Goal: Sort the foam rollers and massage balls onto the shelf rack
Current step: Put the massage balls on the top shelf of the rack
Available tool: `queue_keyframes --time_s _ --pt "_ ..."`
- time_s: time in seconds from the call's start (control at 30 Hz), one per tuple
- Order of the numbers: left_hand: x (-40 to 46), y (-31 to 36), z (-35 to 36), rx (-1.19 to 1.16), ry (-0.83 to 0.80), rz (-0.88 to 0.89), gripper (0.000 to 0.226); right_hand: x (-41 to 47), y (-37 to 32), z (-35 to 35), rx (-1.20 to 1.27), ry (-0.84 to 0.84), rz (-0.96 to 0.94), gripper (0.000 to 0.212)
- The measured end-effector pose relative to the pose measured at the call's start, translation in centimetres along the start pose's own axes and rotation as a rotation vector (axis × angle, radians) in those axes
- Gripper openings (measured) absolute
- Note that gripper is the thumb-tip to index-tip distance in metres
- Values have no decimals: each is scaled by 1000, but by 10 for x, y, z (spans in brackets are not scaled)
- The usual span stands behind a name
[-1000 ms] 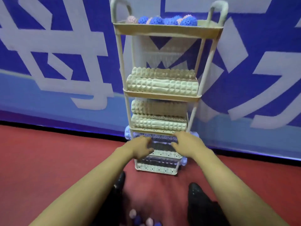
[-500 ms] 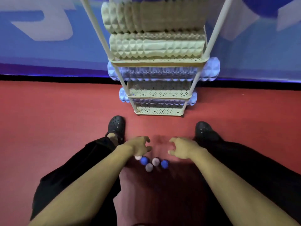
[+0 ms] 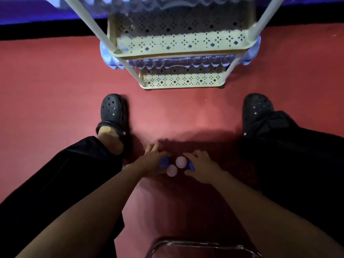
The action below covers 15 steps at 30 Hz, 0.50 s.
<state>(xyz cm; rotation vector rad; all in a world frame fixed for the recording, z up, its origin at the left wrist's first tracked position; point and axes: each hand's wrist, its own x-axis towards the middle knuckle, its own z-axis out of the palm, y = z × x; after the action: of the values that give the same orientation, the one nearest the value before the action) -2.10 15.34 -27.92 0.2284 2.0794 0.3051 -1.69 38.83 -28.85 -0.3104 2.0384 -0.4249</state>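
Several small spiky massage balls lie together on the red floor between my feet: two pink balls [image 3: 181, 161] [image 3: 172, 170] in the middle and a blue one on each side. My left hand [image 3: 150, 159] curls over the left blue ball [image 3: 164, 162]. The fingers and thumb of my right hand [image 3: 203, 168] close round the right blue ball [image 3: 192, 167]. Ahead stands the cream shelf rack [image 3: 182, 81], with only its two lowest perforated shelves in view. A pale blue foam roller [image 3: 110, 57] lies on the lowest shelf, and another blue roller [image 3: 167, 4] lies one shelf up.
My black clogs [image 3: 112, 110] [image 3: 257, 107] stand left and right of the balls, with my black trouser legs spread wide. A chrome tube frame [image 3: 202, 244] shows at the bottom edge. A black skirting and a blue banner wall run behind the rack.
My hands left the rack's lower shelf and dropped to the floor. They have now closed in on the cluster of balls, and the view has tilted down.
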Motion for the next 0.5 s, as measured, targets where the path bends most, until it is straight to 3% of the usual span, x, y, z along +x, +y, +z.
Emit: queue_keyframes --time_s 0.27,0.5 --pt "37 -20 29 -4 -37 -1 67 38 1 39 45 71 -30 64" --pt "35 -20 26 0 21 -34 59 38 3 34 82 96 -8 52"
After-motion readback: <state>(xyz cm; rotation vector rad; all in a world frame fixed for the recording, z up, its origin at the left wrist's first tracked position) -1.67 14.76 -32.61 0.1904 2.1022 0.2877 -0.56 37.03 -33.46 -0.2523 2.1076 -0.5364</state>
